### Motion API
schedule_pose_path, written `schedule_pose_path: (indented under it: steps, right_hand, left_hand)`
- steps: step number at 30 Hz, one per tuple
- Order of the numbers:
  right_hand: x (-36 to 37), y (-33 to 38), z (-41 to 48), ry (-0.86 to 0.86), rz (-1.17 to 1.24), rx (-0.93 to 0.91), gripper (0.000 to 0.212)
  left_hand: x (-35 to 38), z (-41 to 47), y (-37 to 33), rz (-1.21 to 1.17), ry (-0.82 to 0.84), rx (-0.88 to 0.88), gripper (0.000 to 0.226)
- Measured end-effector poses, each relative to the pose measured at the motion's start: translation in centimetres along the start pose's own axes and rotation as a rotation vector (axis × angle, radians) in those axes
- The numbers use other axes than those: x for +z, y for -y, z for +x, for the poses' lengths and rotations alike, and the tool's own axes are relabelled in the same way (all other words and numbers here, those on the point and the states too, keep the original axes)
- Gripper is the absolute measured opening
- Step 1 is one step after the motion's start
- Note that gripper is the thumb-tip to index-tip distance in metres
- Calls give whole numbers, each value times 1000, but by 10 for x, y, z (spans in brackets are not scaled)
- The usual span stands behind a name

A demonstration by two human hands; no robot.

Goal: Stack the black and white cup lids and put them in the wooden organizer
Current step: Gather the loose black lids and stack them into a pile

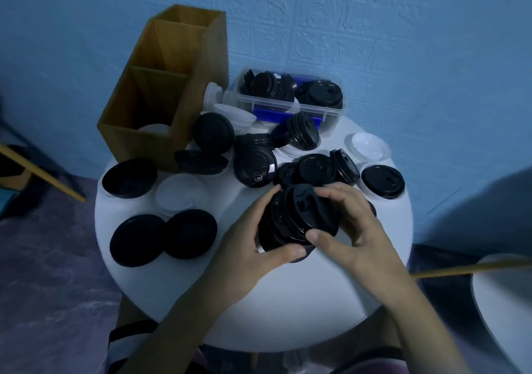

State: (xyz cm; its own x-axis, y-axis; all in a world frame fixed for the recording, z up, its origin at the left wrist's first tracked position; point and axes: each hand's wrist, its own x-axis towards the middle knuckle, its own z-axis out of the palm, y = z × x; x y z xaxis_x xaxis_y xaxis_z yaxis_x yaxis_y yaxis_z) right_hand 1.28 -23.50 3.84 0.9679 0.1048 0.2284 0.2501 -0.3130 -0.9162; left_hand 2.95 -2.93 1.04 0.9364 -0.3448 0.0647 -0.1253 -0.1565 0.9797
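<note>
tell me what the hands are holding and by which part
Both hands hold one stack of black lids. The left hand wraps the stack's left side; the right hand pinches the rim at its top end.

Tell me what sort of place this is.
Probably a plain room at home, set up for sorting: small round table against a blue wall, wooden organizer, tub of lids.

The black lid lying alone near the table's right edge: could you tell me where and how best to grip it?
Probably by its rim, pinched from above, coming from the right. The black lid lies flat, dome up, so the rim offers the only edge; its right side is free, while leaning lids crowd its left.
</note>
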Motion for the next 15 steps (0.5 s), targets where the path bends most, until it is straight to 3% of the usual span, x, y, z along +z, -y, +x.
schedule_pose_path:
  steps: [8, 15]
  right_hand:
    - [-3, 7, 3, 45, -63, 69, 60]
    - [-4, 14, 5, 115, -289, 38, 64]
  left_hand:
    - [-1, 3, 3, 31, 3, 15, 91]
    - [0, 2, -2, -5, 30, 44, 88]
